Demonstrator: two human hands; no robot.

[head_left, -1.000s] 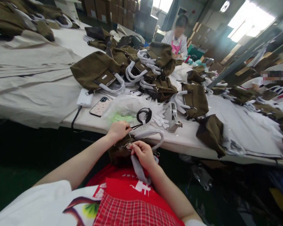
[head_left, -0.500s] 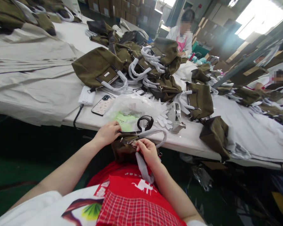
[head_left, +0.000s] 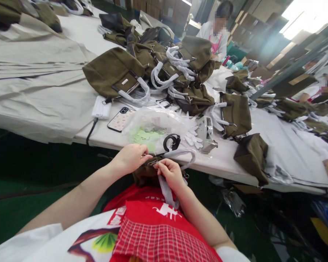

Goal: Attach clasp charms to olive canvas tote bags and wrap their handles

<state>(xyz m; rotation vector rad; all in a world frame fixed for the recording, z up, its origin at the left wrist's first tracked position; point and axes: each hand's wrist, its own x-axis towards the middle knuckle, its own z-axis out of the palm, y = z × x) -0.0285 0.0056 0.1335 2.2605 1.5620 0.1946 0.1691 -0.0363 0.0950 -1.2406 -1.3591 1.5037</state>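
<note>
An olive-green handbag (head_left: 145, 175) rests at the table's front edge against my red apron, its zipped top towards my hands. White wrapping covers its handle (head_left: 190, 154). My left hand (head_left: 133, 157) is closed in a pinch just above the bag's left top edge. My right hand (head_left: 170, 174) pinches at the zipped opening, fingertips close to those of the left. What sits in either pinch is too small to make out; a fine light line seems to run between them. Beyond the hands lie a coiled black strap (head_left: 171, 142) and light-green slips (head_left: 147, 137) in clear plastic.
A tagging tool or dispenser-like grey metal piece (head_left: 207, 133) stands right of white paper tags (head_left: 192, 134). Leftward lie a phone (head_left: 120, 119) and a white power bank (head_left: 101, 108) with a cable. Olive bags (head_left: 116, 74) are heaped behind. A co-worker (head_left: 215, 34) stands across the table.
My left hand has come up and right off the bag's edge, its fingertips now nearer my right hand. The right hand keeps its pinch. A co-worker's arm shows at the right edge.
</note>
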